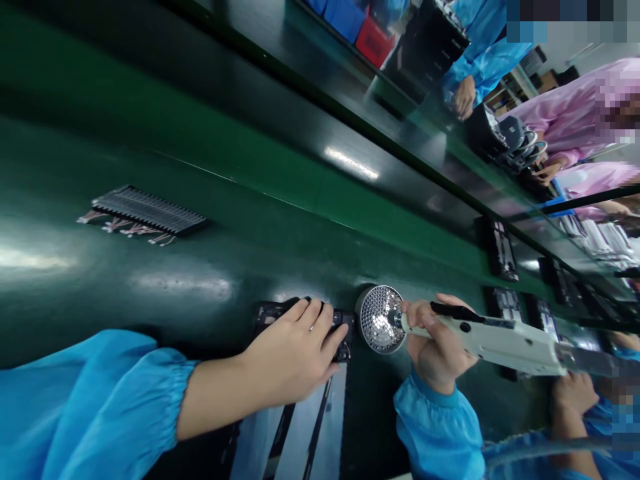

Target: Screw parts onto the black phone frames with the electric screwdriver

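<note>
My left hand lies over the far end of a black casing, its fingers bent over the edge and gripping it. Long pale panels with dark gaps between them run along the casing toward me. In my right hand is a white electric screwdriver, held almost level with fingers wrapped near its nose. Its tip reaches into a round metal bowl of small shiny screws, just right of the casing. Whether a screw sits on the tip is too small to tell.
A ribbed dark block with short wires and white connectors lies at the left on the green bench. Several similar casings stand at the right. Co-workers' hands work beyond the metal rail, and another person's arm is close at right.
</note>
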A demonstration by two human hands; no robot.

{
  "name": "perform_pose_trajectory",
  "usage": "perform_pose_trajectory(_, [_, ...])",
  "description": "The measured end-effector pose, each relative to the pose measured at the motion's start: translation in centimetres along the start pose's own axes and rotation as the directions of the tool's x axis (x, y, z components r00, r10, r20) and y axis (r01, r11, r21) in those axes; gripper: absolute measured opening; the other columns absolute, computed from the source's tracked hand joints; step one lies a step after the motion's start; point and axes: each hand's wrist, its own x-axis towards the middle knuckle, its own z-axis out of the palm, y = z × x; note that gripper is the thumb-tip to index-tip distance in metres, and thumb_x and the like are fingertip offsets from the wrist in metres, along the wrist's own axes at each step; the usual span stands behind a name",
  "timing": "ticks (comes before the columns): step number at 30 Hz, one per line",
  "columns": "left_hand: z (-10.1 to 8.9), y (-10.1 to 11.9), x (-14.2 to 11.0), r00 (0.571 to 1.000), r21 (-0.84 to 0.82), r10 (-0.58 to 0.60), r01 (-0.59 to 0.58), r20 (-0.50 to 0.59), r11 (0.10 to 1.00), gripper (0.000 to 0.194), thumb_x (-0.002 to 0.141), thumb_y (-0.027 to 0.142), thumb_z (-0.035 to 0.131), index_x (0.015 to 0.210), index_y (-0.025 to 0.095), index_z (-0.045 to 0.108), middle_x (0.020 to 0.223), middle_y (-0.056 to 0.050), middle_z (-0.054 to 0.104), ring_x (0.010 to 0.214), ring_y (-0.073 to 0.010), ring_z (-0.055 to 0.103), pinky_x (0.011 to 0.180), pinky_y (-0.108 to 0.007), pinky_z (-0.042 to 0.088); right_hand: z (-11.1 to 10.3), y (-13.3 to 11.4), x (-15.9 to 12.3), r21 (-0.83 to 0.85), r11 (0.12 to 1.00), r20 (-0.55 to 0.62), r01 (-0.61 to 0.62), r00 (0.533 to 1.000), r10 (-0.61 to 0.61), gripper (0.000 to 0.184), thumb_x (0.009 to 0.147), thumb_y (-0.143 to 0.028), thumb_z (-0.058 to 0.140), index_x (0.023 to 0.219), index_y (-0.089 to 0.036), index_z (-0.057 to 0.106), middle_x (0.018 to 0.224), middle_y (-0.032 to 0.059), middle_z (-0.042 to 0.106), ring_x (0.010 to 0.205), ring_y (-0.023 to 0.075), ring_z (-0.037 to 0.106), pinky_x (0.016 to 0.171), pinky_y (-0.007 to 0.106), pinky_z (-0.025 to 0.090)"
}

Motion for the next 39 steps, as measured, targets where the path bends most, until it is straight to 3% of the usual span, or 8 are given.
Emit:
perform_pose_trajectory(5, [-0.1,-0.1,0.0,1.0,-0.008,0.004,-0.003,0.011,1.0,0.049,0.098,0.047,0.05,0.124,0.011,0.069,0.118,-0.023,0.069,0.105,-0.0384,0.067,0.09,-0.049,0.052,0.7,-3.6,-0.1,-0.004,1.0,0.083,0.026,0.996,-0.025,0.028,0.078,-0.013,0.06,0.104,-0.02,0.068,0.057,-0.0037,0.053,0.052,0.0147,0.052,0.062,0.036,0.048])
perform_pose_trajectory(10, [-0.2,-0.1,0.1,1.0,-0.016,0.013,-0.013,0.019,1.0,0.051,0.098,0.047,0.048,0.125,0.008,0.068,0.119,-0.023,0.069,0.106,-0.039,0.066,0.089,-0.049,0.051,3.7,-6.2,-1.6,-0.01,0.995,0.269,-0.102,0.958,0.101,0.03,0.081,-0.008,0.061,0.105,-0.024,0.069,0.063,-0.0031,0.057,0.057,0.0147,0.056,0.065,0.038,0.05])
perform_pose_trajectory(14, [-0.1,0.0,0.1,1.0,-0.018,0.007,-0.007,0.023,1.0,0.052,0.098,0.046,0.047,0.128,0.008,0.066,0.119,-0.022,0.069,0.105,-0.039,0.066,0.085,-0.049,0.052,5.0,-5.8,-3.1,-0.038,0.991,0.312,-0.127,0.941,0.133,0.034,0.08,-0.006,0.061,0.107,-0.025,0.069,0.069,-0.0011,0.062,0.059,0.0165,0.057,0.066,0.043,0.051])
perform_pose_trajectory(24, [0.0,0.0,0.2,1.0,0.0,0.023,-0.023,0.02,1.0,0.053,0.099,0.046,0.044,0.127,0.005,0.065,0.119,-0.024,0.068,0.104,-0.0402,0.067,0.084,-0.05,0.052,4.4,-4.8,-3.1,-0.058,0.991,0.387,-0.123,0.912,0.136,0.04,0.079,-0.008,0.06,0.111,-0.03,0.069,0.063,-0.003,0.058,0.053,0.0175,0.053,0.06,0.045,0.049])
perform_pose_trajectory(30, [0.0,0.1,0.2,1.0,0.007,0.025,-0.025,0.002,1.0,0.053,0.099,0.045,0.044,0.127,0.005,0.065,0.118,-0.024,0.069,0.102,-0.0401,0.067,0.083,-0.049,0.053,5.1,-4.9,-3.3,-0.108,0.986,0.305,-0.131,0.939,0.158,0.036,0.075,-0.013,0.064,0.104,-0.033,0.072,0.059,-0.0028,0.059,0.049,0.0198,0.053,0.057,0.049,0.049])
perform_pose_trajectory(39, [0.1,0.1,0.0,1.0,0.004,0.026,-0.026,-0.003,1.0,0.053,0.1,0.045,0.043,0.128,0.006,0.064,0.119,-0.025,0.068,0.103,-0.04,0.067,0.082,-0.049,0.052,5.3,-5.3,-3.3,-0.116,0.986,0.298,-0.119,0.943,0.149,0.036,0.074,-0.011,0.064,0.102,-0.032,0.073,0.058,-0.0027,0.059,0.048,0.0195,0.053,0.058,0.051,0.054])
